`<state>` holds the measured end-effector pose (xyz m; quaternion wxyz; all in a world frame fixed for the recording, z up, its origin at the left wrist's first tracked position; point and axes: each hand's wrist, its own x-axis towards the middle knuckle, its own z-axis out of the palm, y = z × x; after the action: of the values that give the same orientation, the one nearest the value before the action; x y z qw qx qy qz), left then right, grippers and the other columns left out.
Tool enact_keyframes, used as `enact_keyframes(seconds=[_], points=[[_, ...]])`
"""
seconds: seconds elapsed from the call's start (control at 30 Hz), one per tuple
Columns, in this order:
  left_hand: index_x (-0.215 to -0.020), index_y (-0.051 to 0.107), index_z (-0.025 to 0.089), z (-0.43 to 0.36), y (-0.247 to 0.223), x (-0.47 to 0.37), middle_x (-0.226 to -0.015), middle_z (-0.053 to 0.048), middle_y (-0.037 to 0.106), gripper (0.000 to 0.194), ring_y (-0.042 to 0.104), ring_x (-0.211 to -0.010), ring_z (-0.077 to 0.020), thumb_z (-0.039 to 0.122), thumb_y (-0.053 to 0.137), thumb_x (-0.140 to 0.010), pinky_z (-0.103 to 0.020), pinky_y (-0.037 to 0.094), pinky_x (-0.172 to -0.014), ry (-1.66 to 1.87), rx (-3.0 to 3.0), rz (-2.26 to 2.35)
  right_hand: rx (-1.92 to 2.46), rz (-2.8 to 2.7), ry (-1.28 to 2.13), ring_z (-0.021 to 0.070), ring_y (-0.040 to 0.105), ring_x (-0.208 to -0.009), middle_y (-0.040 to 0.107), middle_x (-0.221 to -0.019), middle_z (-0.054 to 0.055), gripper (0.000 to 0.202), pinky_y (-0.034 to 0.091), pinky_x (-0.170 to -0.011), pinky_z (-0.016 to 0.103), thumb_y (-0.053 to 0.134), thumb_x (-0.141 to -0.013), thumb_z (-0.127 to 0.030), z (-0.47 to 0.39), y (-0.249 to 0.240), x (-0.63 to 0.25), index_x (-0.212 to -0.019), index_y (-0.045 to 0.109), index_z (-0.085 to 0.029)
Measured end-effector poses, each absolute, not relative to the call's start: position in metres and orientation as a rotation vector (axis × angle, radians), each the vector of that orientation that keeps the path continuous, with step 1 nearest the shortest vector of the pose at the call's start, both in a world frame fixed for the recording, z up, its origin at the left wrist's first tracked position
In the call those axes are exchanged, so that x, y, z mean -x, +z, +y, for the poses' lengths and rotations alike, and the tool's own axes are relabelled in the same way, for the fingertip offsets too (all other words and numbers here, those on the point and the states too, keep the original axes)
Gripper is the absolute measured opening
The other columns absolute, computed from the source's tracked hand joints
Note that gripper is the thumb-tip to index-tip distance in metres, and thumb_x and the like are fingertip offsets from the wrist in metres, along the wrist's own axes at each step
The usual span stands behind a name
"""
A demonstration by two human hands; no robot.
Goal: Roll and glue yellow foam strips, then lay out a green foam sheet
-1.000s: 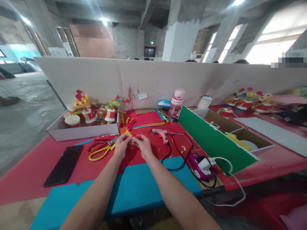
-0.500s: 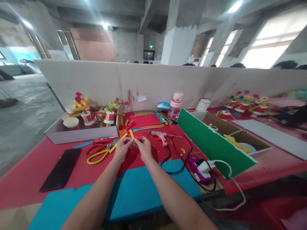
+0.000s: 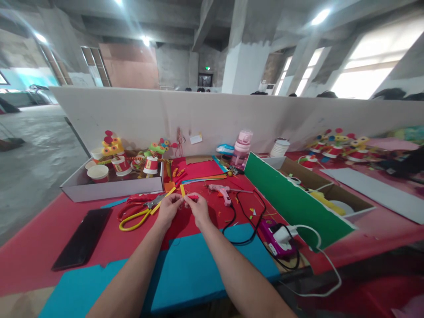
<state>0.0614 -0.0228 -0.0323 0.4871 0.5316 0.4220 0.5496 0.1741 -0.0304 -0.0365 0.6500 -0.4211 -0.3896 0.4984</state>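
My left hand (image 3: 169,209) and my right hand (image 3: 198,209) meet over the red tabletop, fingertips pinched together. Between them a narrow yellow paper strip (image 3: 182,190) points away from me, and a short red strip (image 3: 193,197) lies across the right fingers. Where the two strips meet is hidden by my fingertips. Just left of my left hand, another yellow strip (image 3: 170,192) lies slantwise by scissors with a yellow looped handle (image 3: 134,222). Red looped handles (image 3: 127,210) overlap them. A pink glue gun (image 3: 222,192) rests right of my right hand.
A white box (image 3: 112,192) holds paper cups and cup figures at back left. At right stands a green-sided box (image 3: 291,201). A phone-like black slab (image 3: 82,238) lies left. Cables run from a purple power strip (image 3: 276,236). Blue board (image 3: 188,265) lies along the front edge.
My fingers have shifted slightly around the strips, and more of the red strip shows over the right fingers. The view has tilted a little; the other things stay put.
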Motion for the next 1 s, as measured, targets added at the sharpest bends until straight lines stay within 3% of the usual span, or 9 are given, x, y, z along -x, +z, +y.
enact_keyframes(seconds=[0.23, 0.43, 0.67, 0.83, 1.0], points=[[-0.066, 0.063, 0.015, -0.0216, -0.0345, -0.0623, -0.053, 0.000, 0.057, 0.025, 0.047, -0.048, -0.0096, 0.037, 0.074, -0.064, -0.022, 0.035, -0.050, 1.340, -1.238, 1.011, 0.955, -0.795, 1.203, 0.0119, 0.053, -0.045, 0.058, -0.050, -0.001, 0.035, 0.044, -0.049, 0.024, 0.065, -0.070, -0.052, -0.0271, -0.0380, -0.1734, -0.064, 0.061, -0.017], [-0.064, 0.063, 0.013, -0.0228, -0.0338, -0.0610, -0.055, -0.001, 0.059, 0.025, 0.048, -0.050, -0.0093, 0.036, 0.073, -0.067, -0.022, 0.035, -0.051, 1.317, -1.240, 0.990, 0.975, -0.946, 1.111, 0.0121, 0.056, -0.051, 0.061, -0.055, -0.003, 0.028, 0.047, -0.055, 0.024, 0.073, -0.063, -0.041, -0.0241, -0.0441, -0.1758, -0.073, 0.065, -0.016], [-0.066, 0.064, 0.013, -0.0199, -0.0376, -0.0612, -0.052, 0.001, 0.056, 0.024, 0.047, -0.048, -0.0085, 0.035, 0.075, -0.063, -0.021, 0.034, -0.049, 1.350, -1.182, 0.986, 0.958, -0.833, 1.231, 0.0124, 0.056, -0.047, 0.061, -0.053, -0.001, 0.037, 0.048, -0.052, 0.025, 0.064, -0.070, -0.053, -0.0244, -0.0393, -0.1761, -0.066, 0.061, -0.016], [-0.068, 0.065, 0.013, -0.0194, -0.0376, -0.0588, -0.056, 0.000, 0.059, 0.026, 0.049, -0.049, -0.0086, 0.035, 0.077, -0.062, -0.021, 0.036, -0.051, 1.347, -1.126, 0.949, 0.918, -0.855, 1.313, 0.0122, 0.060, -0.054, 0.065, -0.060, -0.001, 0.031, 0.051, -0.060, 0.026, 0.077, -0.058, -0.039, -0.0247, -0.0367, -0.1772, -0.074, 0.065, -0.015], [-0.072, 0.066, 0.013, -0.0213, -0.0363, -0.0599, -0.058, -0.001, 0.060, 0.029, 0.049, -0.050, -0.0085, 0.039, 0.076, -0.066, -0.021, 0.037, -0.051, 1.329, -1.110, 0.904, 0.946, -0.902, 1.226, 0.0143, 0.061, -0.055, 0.066, -0.059, 0.000, 0.026, 0.052, -0.060, 0.028, 0.073, -0.060, -0.037, -0.0261, -0.0357, -0.1776, -0.072, 0.065, -0.015]])
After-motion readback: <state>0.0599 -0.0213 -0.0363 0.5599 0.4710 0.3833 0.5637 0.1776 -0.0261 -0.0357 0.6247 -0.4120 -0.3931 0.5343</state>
